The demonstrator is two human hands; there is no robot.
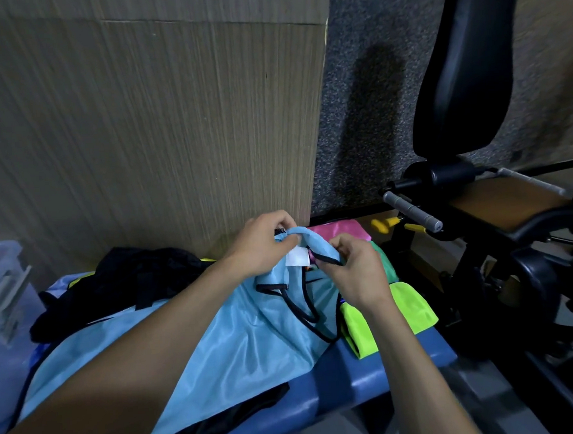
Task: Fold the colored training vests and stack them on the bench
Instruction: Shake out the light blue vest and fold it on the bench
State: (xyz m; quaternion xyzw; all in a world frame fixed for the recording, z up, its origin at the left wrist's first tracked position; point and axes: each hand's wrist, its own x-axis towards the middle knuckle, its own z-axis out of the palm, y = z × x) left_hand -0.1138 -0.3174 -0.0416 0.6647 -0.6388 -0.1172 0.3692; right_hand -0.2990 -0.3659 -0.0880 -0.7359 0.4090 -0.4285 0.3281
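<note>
A light blue training vest [225, 346] with black trim lies spread over the blue padded bench [363, 382]. My left hand [263, 248] pinches its collar by the white label, lifted off the bench. My right hand [357, 272] grips the black-edged strap just to the right. A folded neon green vest [399, 313] lies at the bench's right end, with a green one [385, 261] and a pink one [339, 232] behind it, partly hidden by my hands. Black fabric [129, 284] is heaped at the back left.
A wood-panelled wall [148, 131] rises right behind the bench. A black gym machine [463, 74] with a padded backrest and metal handles [411, 210] stands at the right. A translucent plastic bin [4, 298] sits at the far left. More black fabric [229, 422] hangs over the front edge.
</note>
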